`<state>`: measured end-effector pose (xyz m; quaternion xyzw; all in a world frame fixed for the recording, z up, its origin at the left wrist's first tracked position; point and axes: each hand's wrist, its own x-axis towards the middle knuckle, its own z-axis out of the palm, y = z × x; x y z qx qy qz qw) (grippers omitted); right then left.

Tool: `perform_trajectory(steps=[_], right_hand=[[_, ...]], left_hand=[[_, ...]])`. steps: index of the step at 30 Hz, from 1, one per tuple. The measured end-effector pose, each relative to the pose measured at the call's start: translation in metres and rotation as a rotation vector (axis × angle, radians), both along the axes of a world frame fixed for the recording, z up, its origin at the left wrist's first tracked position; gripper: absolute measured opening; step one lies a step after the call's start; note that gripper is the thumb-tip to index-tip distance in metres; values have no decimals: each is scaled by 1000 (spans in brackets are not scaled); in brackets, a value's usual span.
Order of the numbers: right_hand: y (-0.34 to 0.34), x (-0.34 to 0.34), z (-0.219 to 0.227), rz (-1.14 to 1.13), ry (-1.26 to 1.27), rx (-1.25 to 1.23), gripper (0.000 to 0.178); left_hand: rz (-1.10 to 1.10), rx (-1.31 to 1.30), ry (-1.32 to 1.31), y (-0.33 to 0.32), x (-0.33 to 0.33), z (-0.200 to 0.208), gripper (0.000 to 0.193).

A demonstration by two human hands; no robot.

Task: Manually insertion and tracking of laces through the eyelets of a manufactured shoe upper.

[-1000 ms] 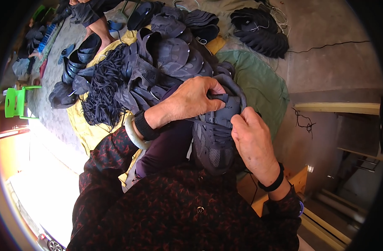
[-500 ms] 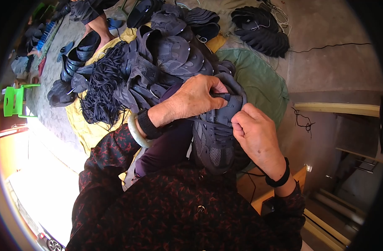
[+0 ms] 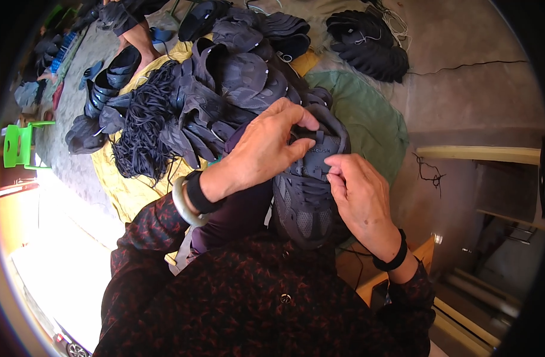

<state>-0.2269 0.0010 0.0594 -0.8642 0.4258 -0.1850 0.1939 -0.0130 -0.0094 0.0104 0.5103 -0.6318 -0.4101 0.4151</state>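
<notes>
A black lace-up sneaker (image 3: 305,208) with mesh panels rests at my lap, its toe pointing toward me. Its padded tongue (image 3: 323,156) stands between my two hands, and dark laces (image 3: 308,183) cross below it. My left hand (image 3: 263,146) hovers over the left of the shoe's opening, thumb and forefinger apart at the tongue's upper part. At the tongue's lower right edge is my right hand (image 3: 363,193), its forefinger and thumb slightly apart and the other fingers curled. No lace shows between these fingertips.
Ahead lies a heap of black shoe uppers (image 3: 242,77) beside a tangle of black laces (image 3: 144,131) on yellow cloth (image 3: 108,169). Stacked black shoe parts (image 3: 370,50) lie at far right, near a green cloth (image 3: 367,119). Another person's leg (image 3: 142,44) and a green chair (image 3: 19,146) show at left.
My left thumb and forefinger have spread apart and the hand has drawn slightly left. My right fist has loosened, its forefinger now extended toward the tongue. The shoe stays nearly in place.
</notes>
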Motion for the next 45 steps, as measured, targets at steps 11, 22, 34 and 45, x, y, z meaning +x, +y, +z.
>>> perform_trajectory(steps=[11,22,34,45], right_hand=[[-3,3,-7,9,49,-91,25],[-15,0,2,-3,11,-16,7],[-23,-11,3,-156,-352,619,11],[-3,-25,15,33,1,278,17]], left_hand=[[-157,-333,-499,21,-8,17,24],[-215,-506,-577,10,4,26,20],[371,6,-1046,65,188,-59,5],[16,142,-292,48,89,-19,24]])
